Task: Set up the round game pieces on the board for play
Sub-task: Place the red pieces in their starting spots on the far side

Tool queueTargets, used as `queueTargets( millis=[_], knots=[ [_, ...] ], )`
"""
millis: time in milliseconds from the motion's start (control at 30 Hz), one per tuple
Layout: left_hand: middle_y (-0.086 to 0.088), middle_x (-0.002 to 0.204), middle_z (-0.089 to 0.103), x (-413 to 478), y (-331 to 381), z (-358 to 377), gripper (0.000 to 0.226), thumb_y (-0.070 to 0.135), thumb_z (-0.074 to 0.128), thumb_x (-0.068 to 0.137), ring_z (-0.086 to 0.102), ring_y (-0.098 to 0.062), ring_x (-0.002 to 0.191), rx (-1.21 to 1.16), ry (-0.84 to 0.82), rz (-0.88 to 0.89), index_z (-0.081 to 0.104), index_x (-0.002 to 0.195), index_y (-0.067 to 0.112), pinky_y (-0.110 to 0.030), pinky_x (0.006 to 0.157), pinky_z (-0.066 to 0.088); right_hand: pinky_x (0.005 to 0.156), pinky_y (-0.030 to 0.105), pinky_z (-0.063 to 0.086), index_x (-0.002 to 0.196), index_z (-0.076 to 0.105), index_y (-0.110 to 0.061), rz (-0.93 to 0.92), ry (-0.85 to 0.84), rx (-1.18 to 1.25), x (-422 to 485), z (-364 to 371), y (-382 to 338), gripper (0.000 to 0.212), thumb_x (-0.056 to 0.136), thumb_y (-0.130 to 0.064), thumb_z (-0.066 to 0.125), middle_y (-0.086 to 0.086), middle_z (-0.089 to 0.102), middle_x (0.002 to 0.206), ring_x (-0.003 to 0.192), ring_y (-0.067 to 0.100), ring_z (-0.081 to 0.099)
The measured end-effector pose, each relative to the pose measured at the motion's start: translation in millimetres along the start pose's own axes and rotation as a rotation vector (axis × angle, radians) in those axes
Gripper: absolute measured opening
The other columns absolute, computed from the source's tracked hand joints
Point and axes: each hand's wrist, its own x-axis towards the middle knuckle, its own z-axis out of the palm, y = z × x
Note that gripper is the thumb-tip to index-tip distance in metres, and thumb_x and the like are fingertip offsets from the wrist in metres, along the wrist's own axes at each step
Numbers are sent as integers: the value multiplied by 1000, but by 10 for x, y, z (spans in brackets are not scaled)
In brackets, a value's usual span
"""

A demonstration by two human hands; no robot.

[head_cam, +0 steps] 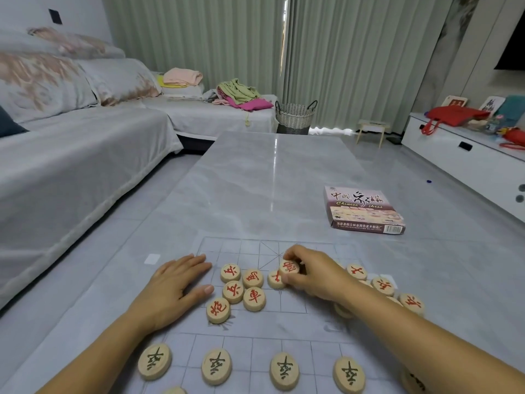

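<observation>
A clear plastic board with a printed grid lies on the grey table. Several round wooden pieces with red characters sit bunched in the board's middle, with more at the right. Black-marked pieces stand in a row along the near edge. My right hand pinches one red-marked piece, tilted and raised above the pile. My left hand rests flat on the board's left part, fingers straight, just left of the red pieces.
A Chinese chess box lies on the table at the far right. A grey sofa runs along the left. A woven basket and a small stool stand beyond the table, and a white cabinet is at the right.
</observation>
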Motion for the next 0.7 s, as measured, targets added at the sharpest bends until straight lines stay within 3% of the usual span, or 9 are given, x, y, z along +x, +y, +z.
queueTargets(
  millis=[133,233,367,433,567,700],
  knots=[
    [19,154,16,-15,18,-4,105,94,-2,55,9,0,142,12,-13,1,24,142,41,-28,117,6,77,31,44,104,51,-16,36,125,62,96,-90,-52,31,82,-33,64,-1,57,106,92,17,54],
    [19,154,17,-21,16,-13,105,94,-1,54,10,0,142,5,-11,-4,25,141,41,-28,117,7,77,33,43,99,48,-14,141,206,44,408,-80,-21,34,80,-37,65,6,52,110,93,21,52],
    [20,153,18,-18,8,-23,105,94,-2,54,12,0,141,-11,0,-5,26,140,43,-27,116,8,83,36,45,116,46,-12,243,175,-97,653,106,-6,58,76,-49,65,9,48,120,105,27,51],
    [20,153,18,-6,4,-27,105,94,-3,53,12,1,141,-6,2,-3,26,140,43,-27,116,8,89,37,44,128,40,-19,234,79,-102,664,76,2,62,77,-46,64,9,41,128,113,29,49],
    [20,153,17,-5,6,-20,106,95,-3,52,11,1,141,1,1,-3,26,140,43,-28,116,8,92,34,45,131,41,-30,166,-56,-64,625,-58,74,48,86,-27,57,8,43,128,110,27,51],
    [20,153,17,-11,18,-9,105,95,-2,53,8,8,135,5,10,4,25,140,43,-26,114,7,80,35,47,117,48,-21,191,59,-141,685,9,42,39,84,-37,60,7,59,116,101,25,55]
  ],
)
